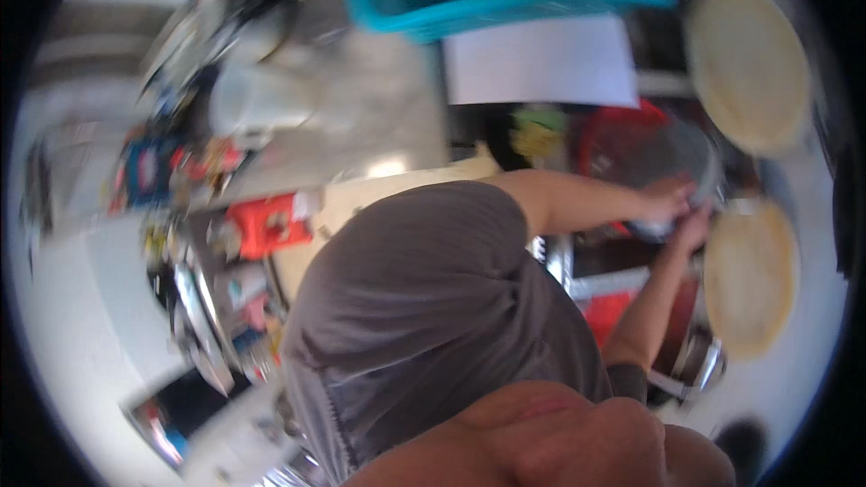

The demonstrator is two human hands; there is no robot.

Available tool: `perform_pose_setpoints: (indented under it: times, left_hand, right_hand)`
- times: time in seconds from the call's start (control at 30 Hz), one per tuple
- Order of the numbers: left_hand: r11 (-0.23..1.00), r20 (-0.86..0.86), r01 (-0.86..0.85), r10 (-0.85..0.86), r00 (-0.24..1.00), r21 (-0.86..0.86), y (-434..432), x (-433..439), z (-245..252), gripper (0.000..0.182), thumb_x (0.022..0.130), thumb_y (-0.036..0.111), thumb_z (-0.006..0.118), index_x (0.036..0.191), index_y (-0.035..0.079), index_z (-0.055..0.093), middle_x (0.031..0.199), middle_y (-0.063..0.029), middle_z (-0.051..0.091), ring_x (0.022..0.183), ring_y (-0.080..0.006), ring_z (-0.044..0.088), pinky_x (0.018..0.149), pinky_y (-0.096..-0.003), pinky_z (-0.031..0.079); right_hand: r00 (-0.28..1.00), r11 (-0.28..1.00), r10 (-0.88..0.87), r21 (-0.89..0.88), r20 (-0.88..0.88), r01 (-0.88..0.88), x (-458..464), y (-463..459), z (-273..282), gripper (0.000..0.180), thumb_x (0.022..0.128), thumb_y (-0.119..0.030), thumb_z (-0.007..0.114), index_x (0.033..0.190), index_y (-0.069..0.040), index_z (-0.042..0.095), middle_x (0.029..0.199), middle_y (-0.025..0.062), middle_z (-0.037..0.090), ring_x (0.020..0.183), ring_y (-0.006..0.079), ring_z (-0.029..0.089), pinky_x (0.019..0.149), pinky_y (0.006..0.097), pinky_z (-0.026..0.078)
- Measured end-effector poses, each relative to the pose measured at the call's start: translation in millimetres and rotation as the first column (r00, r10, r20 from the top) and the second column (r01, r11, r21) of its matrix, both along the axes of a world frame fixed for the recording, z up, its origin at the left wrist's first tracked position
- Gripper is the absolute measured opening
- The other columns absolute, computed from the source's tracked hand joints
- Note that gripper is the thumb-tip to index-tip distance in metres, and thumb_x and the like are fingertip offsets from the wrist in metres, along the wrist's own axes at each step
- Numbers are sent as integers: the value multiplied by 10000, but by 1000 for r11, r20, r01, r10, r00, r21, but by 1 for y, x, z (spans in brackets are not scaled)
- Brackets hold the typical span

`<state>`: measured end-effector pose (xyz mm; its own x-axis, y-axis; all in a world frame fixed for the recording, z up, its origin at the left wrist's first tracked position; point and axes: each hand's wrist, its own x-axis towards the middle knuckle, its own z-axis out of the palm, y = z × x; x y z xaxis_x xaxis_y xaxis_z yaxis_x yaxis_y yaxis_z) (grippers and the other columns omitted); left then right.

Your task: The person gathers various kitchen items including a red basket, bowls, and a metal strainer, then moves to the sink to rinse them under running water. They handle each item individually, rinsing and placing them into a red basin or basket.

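Note:
Motion blur softens the whole view. My left hand (666,197) and my right hand (693,228) come together at the near edge of a greyish round vessel (670,149), perhaps a bowl. A red rim, seemingly of a red basin (619,123), curves around its left side. My fingers overlap and blur, so whether they grip the vessel or something small cannot be made out. Left of the basin lies a yellow and green item (539,130), possibly a sponge.
A teal plastic basket (473,10) of kitchenware stands at the top, above a white sheet or board (541,61). Two pale round pieces (749,67) line the right side. A whitish container (260,98) and a red tray (270,224) lie to the left.

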<state>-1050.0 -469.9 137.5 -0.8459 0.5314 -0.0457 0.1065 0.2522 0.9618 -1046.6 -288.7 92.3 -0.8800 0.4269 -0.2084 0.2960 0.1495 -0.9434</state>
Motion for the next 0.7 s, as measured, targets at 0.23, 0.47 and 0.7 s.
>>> perform_pose_setpoints:
  times: [0.23, 0.47, 0.7]
  left_hand:
    - [853, 173, -489, 517, 838, -181, 72, -75, -3, 801, 749, 368, 695, 1436, 112, 373, 1557, -186, 250, 1432, -397, 214, 1146, -587, 166]
    - [927, -589, -372, 324, 741, 42, 77, -64, 5, 360, 772, 384, 707, 980, 100, 638, 1215, -162, 550, 1198, -389, 463, 976, -542, 363]
    - [884, -396, -386, 266, 879, -263, -16, -103, -74, 469, 934, 421, 511, 1145, 9, 586, 1129, -235, 593, 1107, -417, 516, 960, -506, 404]
  right_hand:
    - [947, 932, -321, 187, 33, 310, 33, -48, 30, 526, 1015, -429, 447, 814, 10, 653, 651, 108, 617, 627, 179, 575, 596, 359, 442]
    - [876, 843, -478, -243, 69, 479, 76, -26, 47, 501, 992, -447, 511, 915, 33, 634, 807, 53, 614, 707, 141, 545, 647, 298, 425]
    - [848, 569, -527, -717, 58, 402, 120, -14, 40, 647, 1016, -500, 376, 1349, 48, 458, 1328, 180, 551, 1196, 308, 550, 1039, 414, 415]
